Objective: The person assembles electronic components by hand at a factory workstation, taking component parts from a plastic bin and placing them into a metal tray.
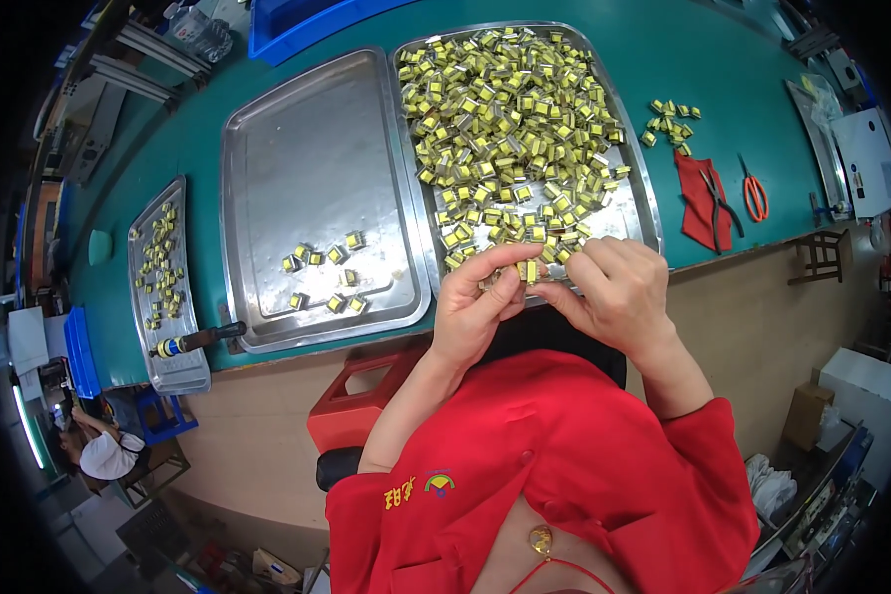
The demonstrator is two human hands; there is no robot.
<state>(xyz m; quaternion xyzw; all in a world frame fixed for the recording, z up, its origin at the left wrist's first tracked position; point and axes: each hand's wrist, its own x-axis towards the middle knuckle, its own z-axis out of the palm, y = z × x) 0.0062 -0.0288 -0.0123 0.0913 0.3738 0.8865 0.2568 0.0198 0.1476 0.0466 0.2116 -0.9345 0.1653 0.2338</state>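
Observation:
Both hands meet at the near edge of the right-hand metal tray (pixel 645 188), just in front of its heap of small yellow-taped transformers (pixel 510 109). Between thumb and fingers, my left hand (pixel 475 302) grips one small transformer (pixel 530 272). My right hand (pixel 619 292) has its fingers curled in and its thumb beside the same piece; whether it also pinches it is hard to see. To the left, a second metal tray (pixel 312 148) holds several loose transformers (pixel 337 254) near its front.
A narrow tray (pixel 181 371) of similar parts sits far left, with a dark-handled tool (pixel 198 340) across it. Right of the heap lie loose transformers (pixel 671 124), a red cloth (pixel 698 198), black pliers (pixel 720 203) and orange-handled snips (pixel 754 196). A red stool (pixel 361 396) stands below the table.

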